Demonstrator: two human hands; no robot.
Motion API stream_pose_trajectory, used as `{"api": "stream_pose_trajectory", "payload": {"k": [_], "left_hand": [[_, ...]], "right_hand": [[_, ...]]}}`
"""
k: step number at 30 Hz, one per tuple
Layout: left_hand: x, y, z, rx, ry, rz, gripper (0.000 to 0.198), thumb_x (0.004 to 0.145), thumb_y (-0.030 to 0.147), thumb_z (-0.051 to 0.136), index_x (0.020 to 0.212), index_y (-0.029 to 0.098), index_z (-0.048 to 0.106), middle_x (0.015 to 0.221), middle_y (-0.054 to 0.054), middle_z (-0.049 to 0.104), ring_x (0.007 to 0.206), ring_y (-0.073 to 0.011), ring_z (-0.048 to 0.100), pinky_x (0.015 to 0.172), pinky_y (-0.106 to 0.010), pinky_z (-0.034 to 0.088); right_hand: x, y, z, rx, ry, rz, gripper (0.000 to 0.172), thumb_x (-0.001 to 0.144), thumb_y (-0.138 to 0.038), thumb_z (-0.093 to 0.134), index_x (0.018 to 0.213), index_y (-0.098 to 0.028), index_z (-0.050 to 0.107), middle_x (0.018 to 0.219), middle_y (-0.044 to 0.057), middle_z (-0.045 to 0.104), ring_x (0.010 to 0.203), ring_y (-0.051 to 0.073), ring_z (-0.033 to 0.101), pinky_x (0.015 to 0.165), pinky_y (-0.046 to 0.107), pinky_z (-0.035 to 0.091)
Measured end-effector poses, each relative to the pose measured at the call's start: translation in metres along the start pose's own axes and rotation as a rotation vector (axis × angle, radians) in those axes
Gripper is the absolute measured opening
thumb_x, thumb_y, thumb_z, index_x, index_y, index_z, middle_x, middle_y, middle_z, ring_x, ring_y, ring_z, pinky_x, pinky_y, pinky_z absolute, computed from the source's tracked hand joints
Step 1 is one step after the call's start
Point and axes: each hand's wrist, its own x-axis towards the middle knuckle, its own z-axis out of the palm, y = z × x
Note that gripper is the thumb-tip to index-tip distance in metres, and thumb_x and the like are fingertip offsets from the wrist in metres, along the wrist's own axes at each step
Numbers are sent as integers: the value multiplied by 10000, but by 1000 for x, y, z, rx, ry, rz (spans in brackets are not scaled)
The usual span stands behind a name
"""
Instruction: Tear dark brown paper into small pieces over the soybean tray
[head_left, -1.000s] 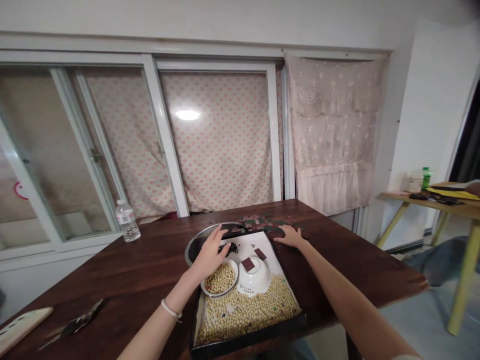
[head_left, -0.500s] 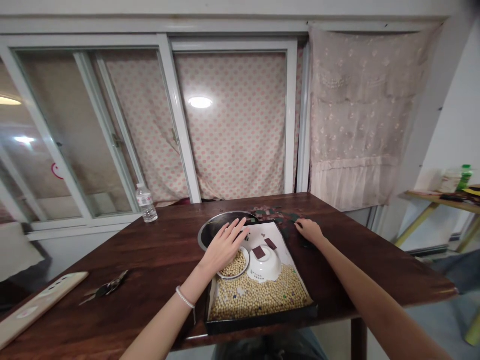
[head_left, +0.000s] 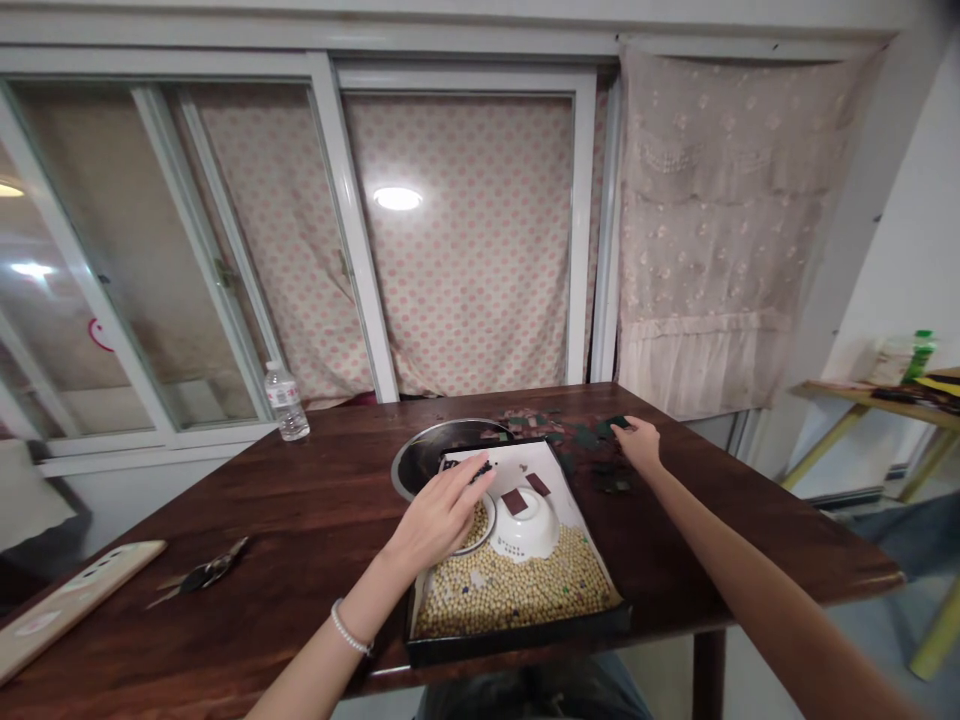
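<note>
Pretty ordinary room here: a white-framed sliding window (head_left: 352,230) covered by a cream curtain with pink dots (head_left: 465,250), a pale lace panel (head_left: 712,220) hanging beside it, and a dark reddish-brown wooden table (head_left: 225,520) filling the lower view. A clear plastic water bottle (head_left: 285,400) stands on the table well left of the left hand's fingers, and a flat cream board (head_left: 75,605) lies further out that way. Right under the hands sits a black rectangular tray (head_left: 517,648) lined with white paper, its long axis running away from the person. It holds a heap of pale yellow soybeans (head_left: 510,590) at the near end and an upturned white ceramic bowl (head_left: 525,528) just ahead of them, while a round steel bowl (head_left: 424,450) is tucked under its far left corner. The left hand (head_left: 439,515), wearing a pearl bracelet (head_left: 346,628), is open and curved over the tray, with small black beans (head_left: 476,468) right at its fingertips. The right hand (head_left: 637,445), arm stretched forward, is the nearer one to the scattered dark green and brown chips (head_left: 581,435), fingertips down on one just ahead of them, though I can't tell if it's actually pinched.
</note>
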Motion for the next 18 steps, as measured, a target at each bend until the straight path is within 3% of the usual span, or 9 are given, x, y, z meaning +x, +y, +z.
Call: {"api": "stream_pose_trajectory", "payload": {"k": [5, 8, 10, 12, 14, 16, 18], "left_hand": [[0, 23, -7, -120, -71, -113, 506, 844, 63, 403, 1336, 171, 360, 1391, -157, 408, 1293, -263, 378, 1001, -442, 408], [1, 41, -9, -327, -97, -334, 502, 862, 162, 461, 1348, 204, 345, 1400, -133, 404, 1302, -267, 362, 1039, -484, 359], [5, 52, -10, -532, -60, -564, 523, 855, 233, 510, 1347, 222, 335, 1340, -130, 476, 1246, -256, 443, 1020, -480, 380], [12, 59, -12, -743, -8, -728, 539, 831, 267, 560, 1331, 244, 357, 1284, -115, 534, 1196, -243, 500, 1010, -463, 393], [21, 66, -16, -875, 26, -768, 618, 779, 265, 634, 1334, 268, 365, 1306, -100, 519, 1205, -240, 491, 1015, -443, 390], [29, 72, -22, -928, 44, -731, 683, 721, 245, 699, 1329, 286, 390, 1326, -81, 505, 1200, -240, 493, 1000, -411, 410], [35, 80, -29, -957, 84, -706, 581, 714, 240, 710, 1253, 275, 496, 1223, -66, 591, 1109, -227, 562, 961, -372, 444]], "right_hand": [[-21, -23, -2, 342, -22, 66, 348, 619, -453, 637, 789, -150, 632, 663, 53, 673, 635, 201, 645, 666, 352, 548], [-45, -50, -6, 493, -107, 55, 407, 551, -492, 714, 773, -159, 643, 688, 36, 681, 636, 177, 640, 694, 356, 560], [-65, -74, -13, 551, -204, 40, 394, 523, -467, 761, 742, -155, 660, 693, 38, 687, 642, 176, 641, 681, 352, 563], [-87, -102, -23, 637, -407, 24, 323, 574, -412, 769, 751, -157, 678, 734, 41, 698, 667, 165, 642, 684, 327, 552], [-110, -129, -34, 693, -620, 9, 257, 631, -359, 757, 787, -165, 693, 760, 38, 702, 658, 141, 630, 665, 290, 535], [-131, -153, -44, 703, -740, -20, 198, 657, -322, 748, 776, -172, 700, 712, 25, 691, 607, 121, 605, 618, 259, 513], [-148, -169, -52, 673, -821, -80, 158, 663, -299, 746, 744, -172, 702, 695, 25, 684, 616, 128, 602, 618, 256, 502]]}}
